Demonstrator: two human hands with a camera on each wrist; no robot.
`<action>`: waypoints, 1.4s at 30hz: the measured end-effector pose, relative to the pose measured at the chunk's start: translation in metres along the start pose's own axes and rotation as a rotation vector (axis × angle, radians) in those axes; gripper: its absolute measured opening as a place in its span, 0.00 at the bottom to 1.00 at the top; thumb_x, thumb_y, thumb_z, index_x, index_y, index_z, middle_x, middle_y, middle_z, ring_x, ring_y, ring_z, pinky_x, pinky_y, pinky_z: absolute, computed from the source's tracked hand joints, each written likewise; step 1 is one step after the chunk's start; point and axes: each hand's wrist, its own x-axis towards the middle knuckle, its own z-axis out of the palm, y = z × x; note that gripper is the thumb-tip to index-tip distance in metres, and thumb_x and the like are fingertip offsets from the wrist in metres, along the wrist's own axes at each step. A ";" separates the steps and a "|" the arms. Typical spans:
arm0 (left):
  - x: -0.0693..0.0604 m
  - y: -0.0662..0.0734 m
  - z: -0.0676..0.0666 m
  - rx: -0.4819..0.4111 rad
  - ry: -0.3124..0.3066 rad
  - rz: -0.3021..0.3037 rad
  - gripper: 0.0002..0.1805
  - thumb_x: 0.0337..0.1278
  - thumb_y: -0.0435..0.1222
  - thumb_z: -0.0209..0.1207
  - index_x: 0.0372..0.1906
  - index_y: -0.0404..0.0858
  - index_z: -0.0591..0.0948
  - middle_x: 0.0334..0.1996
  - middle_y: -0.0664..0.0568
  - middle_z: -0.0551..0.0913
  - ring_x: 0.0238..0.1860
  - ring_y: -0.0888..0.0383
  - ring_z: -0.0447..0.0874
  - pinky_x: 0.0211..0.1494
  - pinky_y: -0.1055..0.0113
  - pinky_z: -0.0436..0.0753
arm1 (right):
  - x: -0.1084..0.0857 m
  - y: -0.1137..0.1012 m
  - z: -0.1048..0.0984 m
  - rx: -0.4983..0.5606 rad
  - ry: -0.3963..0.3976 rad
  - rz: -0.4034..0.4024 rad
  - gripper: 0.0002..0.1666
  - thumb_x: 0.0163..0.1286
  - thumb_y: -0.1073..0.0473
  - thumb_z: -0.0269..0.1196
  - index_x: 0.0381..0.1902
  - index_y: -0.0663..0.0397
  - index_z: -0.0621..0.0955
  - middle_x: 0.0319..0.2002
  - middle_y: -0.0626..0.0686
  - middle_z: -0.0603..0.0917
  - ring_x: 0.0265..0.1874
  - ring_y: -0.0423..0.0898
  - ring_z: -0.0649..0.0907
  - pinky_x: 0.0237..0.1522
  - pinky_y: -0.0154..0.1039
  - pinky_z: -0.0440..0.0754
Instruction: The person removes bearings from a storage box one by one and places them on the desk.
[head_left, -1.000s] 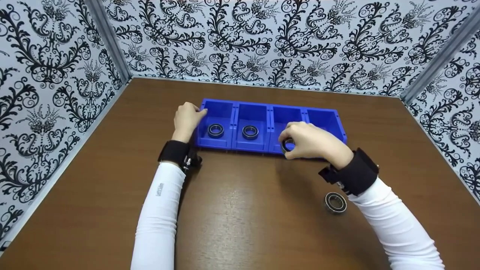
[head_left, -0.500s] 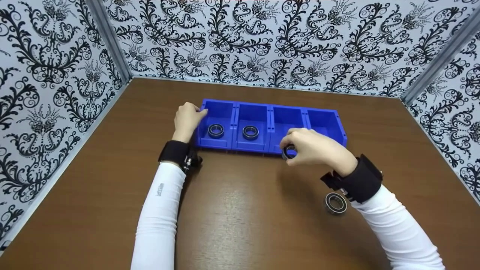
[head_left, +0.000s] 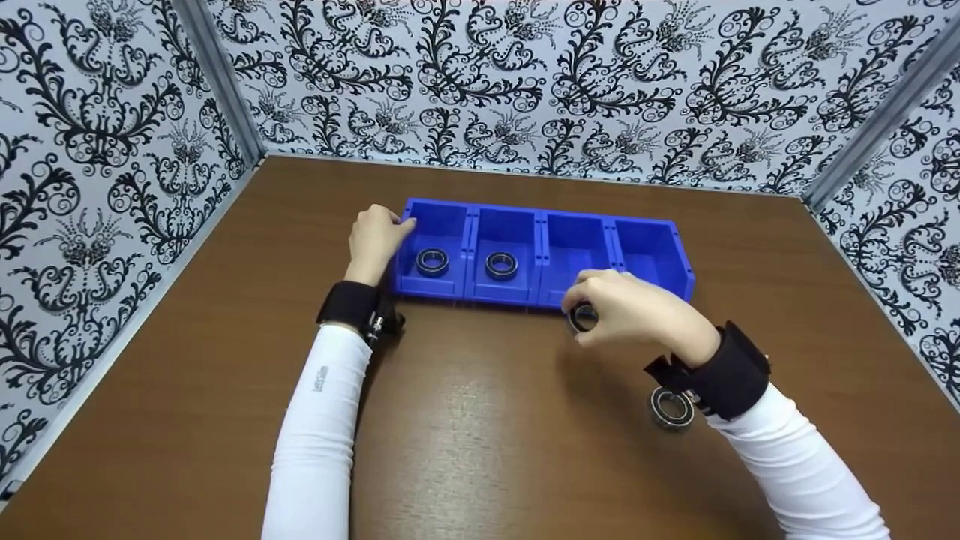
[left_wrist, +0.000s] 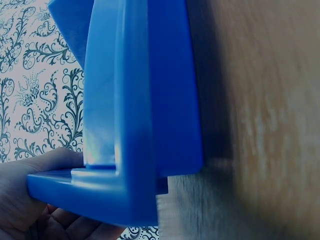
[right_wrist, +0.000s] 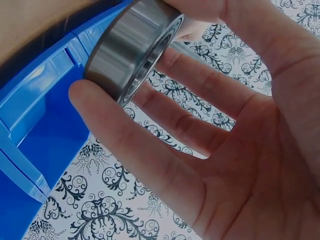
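Observation:
A blue bin [head_left: 501, 294] with a row of compartments stands on the table. My left hand [head_left: 375, 241] grips its left side wall; in the left wrist view the thumb and fingers lie on either side of the blue wall [left_wrist: 100, 197]. My right hand [head_left: 634, 311] pinches a steel ball bearing [right_wrist: 127, 47] between thumb and fingertips, just in front of the third compartment. One bearing [head_left: 432, 273] lies flat in the leftmost compartment and another bearing [head_left: 500, 274] in the second. The inside of the two right compartments is partly hidden by my right hand.
Another bearing [head_left: 671, 409] lies on the brown table [head_left: 465, 420], under and beside my right wrist strap. Patterned white panels [head_left: 525, 90] close off the back and both sides of the table.
My right hand has drawn back toward me and slightly down with the bearing, from over the third compartment to in front of its edge. My left hand has stayed on the bin.

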 end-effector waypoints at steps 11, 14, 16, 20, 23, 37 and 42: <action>0.000 -0.001 -0.001 0.001 -0.003 -0.005 0.17 0.67 0.45 0.67 0.34 0.33 0.92 0.42 0.38 0.90 0.41 0.40 0.88 0.46 0.44 0.83 | -0.005 -0.002 0.007 0.006 -0.016 -0.009 0.10 0.52 0.64 0.71 0.34 0.50 0.87 0.34 0.47 0.79 0.33 0.43 0.76 0.34 0.42 0.75; 0.001 -0.001 0.000 0.000 -0.005 -0.009 0.17 0.67 0.45 0.67 0.35 0.34 0.92 0.43 0.38 0.90 0.44 0.39 0.88 0.47 0.44 0.83 | -0.005 -0.002 0.009 0.005 -0.019 -0.018 0.10 0.52 0.64 0.72 0.34 0.50 0.87 0.34 0.47 0.79 0.32 0.43 0.76 0.34 0.42 0.74; 0.001 -0.001 0.000 0.002 0.000 -0.008 0.16 0.66 0.45 0.67 0.36 0.35 0.93 0.45 0.38 0.90 0.46 0.39 0.89 0.48 0.44 0.83 | -0.006 -0.002 0.011 0.000 -0.020 -0.023 0.10 0.52 0.63 0.73 0.34 0.50 0.87 0.33 0.47 0.78 0.31 0.42 0.76 0.33 0.41 0.74; 0.002 0.000 0.000 0.007 0.000 -0.005 0.16 0.67 0.46 0.67 0.40 0.35 0.93 0.47 0.38 0.90 0.48 0.38 0.89 0.49 0.44 0.84 | -0.009 -0.003 0.012 0.003 -0.028 -0.027 0.10 0.53 0.63 0.72 0.34 0.50 0.86 0.32 0.46 0.76 0.30 0.41 0.75 0.32 0.40 0.73; 0.002 0.000 0.001 0.007 -0.004 -0.004 0.17 0.67 0.46 0.67 0.41 0.35 0.93 0.48 0.37 0.90 0.49 0.37 0.89 0.50 0.43 0.84 | -0.012 -0.004 0.014 0.013 -0.031 -0.029 0.10 0.53 0.64 0.72 0.35 0.50 0.87 0.33 0.47 0.77 0.30 0.41 0.75 0.32 0.40 0.72; 0.000 0.000 0.001 -0.007 -0.002 -0.003 0.17 0.67 0.45 0.67 0.36 0.35 0.92 0.42 0.38 0.90 0.43 0.39 0.89 0.46 0.44 0.84 | -0.020 -0.006 0.026 0.019 -0.047 -0.028 0.12 0.53 0.63 0.74 0.37 0.51 0.87 0.36 0.50 0.80 0.29 0.41 0.76 0.32 0.41 0.74; 0.001 0.001 0.001 0.013 -0.007 -0.011 0.17 0.67 0.45 0.66 0.37 0.34 0.92 0.45 0.38 0.90 0.45 0.39 0.89 0.47 0.44 0.84 | -0.024 -0.009 0.029 0.003 -0.044 -0.029 0.12 0.52 0.63 0.74 0.36 0.51 0.86 0.35 0.49 0.80 0.29 0.42 0.77 0.33 0.40 0.76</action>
